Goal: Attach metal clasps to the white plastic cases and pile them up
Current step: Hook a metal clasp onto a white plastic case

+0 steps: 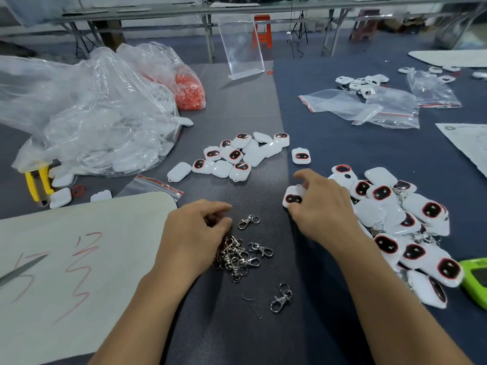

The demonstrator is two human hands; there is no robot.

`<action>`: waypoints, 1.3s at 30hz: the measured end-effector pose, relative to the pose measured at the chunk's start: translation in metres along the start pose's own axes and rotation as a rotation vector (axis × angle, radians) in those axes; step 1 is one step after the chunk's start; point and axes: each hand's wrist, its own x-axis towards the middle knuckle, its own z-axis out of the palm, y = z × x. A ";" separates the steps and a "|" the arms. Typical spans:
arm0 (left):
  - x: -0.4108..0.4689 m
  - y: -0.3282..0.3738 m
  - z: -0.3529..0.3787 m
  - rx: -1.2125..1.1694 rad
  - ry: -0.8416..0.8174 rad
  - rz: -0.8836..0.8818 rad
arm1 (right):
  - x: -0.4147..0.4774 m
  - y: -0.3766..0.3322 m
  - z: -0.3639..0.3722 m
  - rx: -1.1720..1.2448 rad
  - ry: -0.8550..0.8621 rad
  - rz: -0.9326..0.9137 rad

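Observation:
My right hand (322,206) grips one white plastic case (292,198) with a dark, red-rimmed window, at the left edge of a big pile of white cases (411,233) on the right. My left hand (195,230) hovers with curled fingers over a heap of metal clasps (235,255). Its fingertips hide whether it pinches one. A single clasp (248,221) lies just right of those fingertips, and another clasp (280,299) lies nearer me. A second group of white cases (237,156) sits further back in the middle.
Clear plastic bags (92,114) of white cases and red rings fill the back left. A white board (66,254) with red marks lies at the left, with scissors on it. Zip bags (369,106) are at the back right, and a green device (477,280) sits at the right edge.

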 end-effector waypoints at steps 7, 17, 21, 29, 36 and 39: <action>-0.001 0.001 -0.020 0.265 -0.182 0.006 | -0.002 0.006 -0.012 0.074 0.182 -0.009; -0.004 0.004 -0.008 0.092 -0.085 0.044 | -0.035 -0.049 0.030 0.414 -0.072 -0.276; -0.006 0.006 -0.002 -0.006 -0.009 0.110 | -0.041 -0.052 0.032 0.478 -0.139 -0.274; 0.000 0.013 0.005 -0.769 0.101 -0.149 | -0.037 -0.053 0.025 0.754 -0.182 -0.119; -0.001 0.015 0.003 -0.887 0.052 -0.132 | -0.036 -0.051 0.026 0.823 -0.159 -0.052; -0.004 0.018 0.004 -0.815 0.038 -0.112 | -0.034 -0.051 0.025 0.872 -0.150 -0.004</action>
